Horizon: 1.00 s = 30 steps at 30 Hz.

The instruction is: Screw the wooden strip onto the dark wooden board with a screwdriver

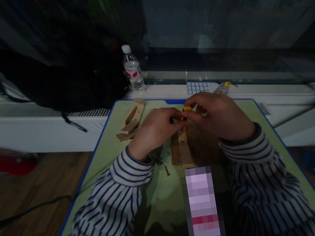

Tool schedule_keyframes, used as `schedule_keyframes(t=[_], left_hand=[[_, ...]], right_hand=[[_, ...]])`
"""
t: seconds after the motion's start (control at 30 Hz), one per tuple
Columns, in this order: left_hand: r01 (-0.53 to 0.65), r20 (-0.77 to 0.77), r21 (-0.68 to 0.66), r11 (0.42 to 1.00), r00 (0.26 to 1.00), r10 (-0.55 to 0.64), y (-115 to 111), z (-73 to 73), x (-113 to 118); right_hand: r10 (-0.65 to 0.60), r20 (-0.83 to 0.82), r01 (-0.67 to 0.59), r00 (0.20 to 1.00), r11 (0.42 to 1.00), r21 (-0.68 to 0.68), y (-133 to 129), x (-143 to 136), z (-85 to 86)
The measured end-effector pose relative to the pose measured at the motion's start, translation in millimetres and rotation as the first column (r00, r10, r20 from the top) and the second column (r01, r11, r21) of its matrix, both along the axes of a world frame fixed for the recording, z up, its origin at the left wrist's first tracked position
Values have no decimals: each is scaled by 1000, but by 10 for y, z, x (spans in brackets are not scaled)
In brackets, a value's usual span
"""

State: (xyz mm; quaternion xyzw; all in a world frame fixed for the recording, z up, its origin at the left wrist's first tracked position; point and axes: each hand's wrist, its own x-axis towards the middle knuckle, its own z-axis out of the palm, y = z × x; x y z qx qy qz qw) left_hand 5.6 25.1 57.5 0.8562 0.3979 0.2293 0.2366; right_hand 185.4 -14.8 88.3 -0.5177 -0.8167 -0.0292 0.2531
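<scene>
Both hands meet near the far side of the green table, their fingertips closed around a small yellow-and-black piece (187, 108). My left hand (158, 125) pinches it from the left and my right hand (222, 116) from the right; the fingers cover most of it, so its kind is unclear. Just below the fingertips lies a narrow wooden strip (185, 149) with dark holes, on or against a brown wooden board (205, 142). A screw (167, 170) rests on the table beside the strip, near other small dark bits under my left wrist.
Several wooden pieces (135, 119) lie at the table's far left. On the white sill behind stand a water bottle (133, 72) and a blue-grid item (197, 87), with a yellow-topped clear item (224, 87) nearby. A black bag (50, 74) fills the left. The table (100, 170) has a blue rim.
</scene>
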Motion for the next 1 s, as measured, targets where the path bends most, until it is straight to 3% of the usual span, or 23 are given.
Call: schedule_keyframes(t=[0.73,1.0], left_hand=[[-24,-73,28,999,997,26,-21,18,19],[64,-55,36,997,997,-62,29,-29,-14]], right_hand=[[-67,14,66,998,998,5,-12,-18,5],[40,-28,-41,999,999,-29,-34,-14,18]])
